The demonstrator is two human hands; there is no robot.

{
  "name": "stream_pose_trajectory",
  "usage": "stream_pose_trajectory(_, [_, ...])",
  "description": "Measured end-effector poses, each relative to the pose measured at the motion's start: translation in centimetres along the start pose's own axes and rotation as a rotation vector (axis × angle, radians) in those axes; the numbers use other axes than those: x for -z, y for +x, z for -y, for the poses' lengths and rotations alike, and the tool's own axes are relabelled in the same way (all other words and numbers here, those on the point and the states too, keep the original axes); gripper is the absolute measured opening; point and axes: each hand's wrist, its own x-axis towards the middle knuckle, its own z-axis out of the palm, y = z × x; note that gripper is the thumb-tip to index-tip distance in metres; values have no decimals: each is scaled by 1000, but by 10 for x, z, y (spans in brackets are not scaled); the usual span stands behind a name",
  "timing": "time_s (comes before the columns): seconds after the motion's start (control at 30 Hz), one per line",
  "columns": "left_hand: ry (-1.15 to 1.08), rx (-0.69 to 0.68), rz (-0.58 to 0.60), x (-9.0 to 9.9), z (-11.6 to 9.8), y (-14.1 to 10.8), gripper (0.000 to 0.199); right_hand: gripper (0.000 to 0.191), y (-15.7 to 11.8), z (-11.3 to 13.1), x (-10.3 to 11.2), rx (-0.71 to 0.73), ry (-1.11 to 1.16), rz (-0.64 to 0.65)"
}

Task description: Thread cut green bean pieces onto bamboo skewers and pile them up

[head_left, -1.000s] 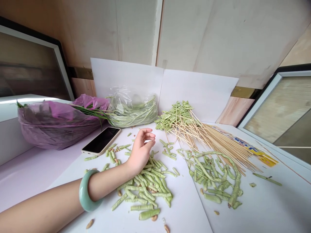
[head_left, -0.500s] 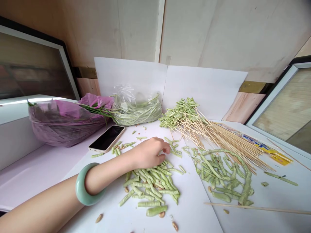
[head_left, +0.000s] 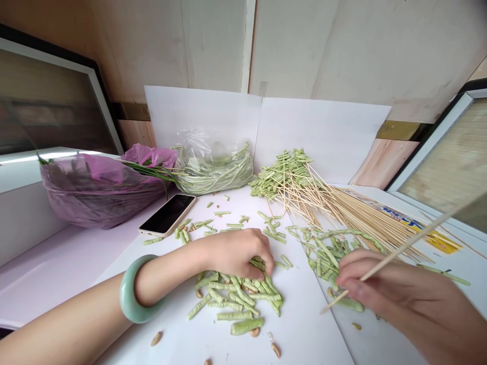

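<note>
Paper (head_left: 304, 334) under beans (head_left: 246, 326), lilac counter (head_left: 57, 268) (plywood (head_left: 380, 50) behind)

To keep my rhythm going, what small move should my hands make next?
Probably thread a bean piece from the pile under your left hand onto the bare skewer in your right hand, since the left fingers touch the beans and loaded skewers lie behind.

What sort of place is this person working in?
Probably a makeshift food-prep corner: cut green beans on white sheets, a pile of bamboo skewers beside them, and a plastic bag of long beans by the wall.
</note>
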Motion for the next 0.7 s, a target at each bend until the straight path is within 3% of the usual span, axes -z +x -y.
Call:
stream_pose_trajectory(0.1, [-22,-45,24,-2,-3,0,20,29,8,4,-8,17,29,259])
stream_pose_trajectory(0.2, [-26,-105,28,-3,-4,1,21,28,9,0,-8,-11,11,288])
stream_pose_trajectory(0.33, [13,-146,42,-4,-6,1,18,31,5,-7,-5,-15,-4,232])
stream_pose_trajectory(0.5, [35,-168,37,-9,-8,2,8,32,2,-2,-3,43,-71,63])
stream_pose_trajectory(0.7, [-68,-173,-29,-6,-9,2,15,30,2,8,-1,126,-119,-14])
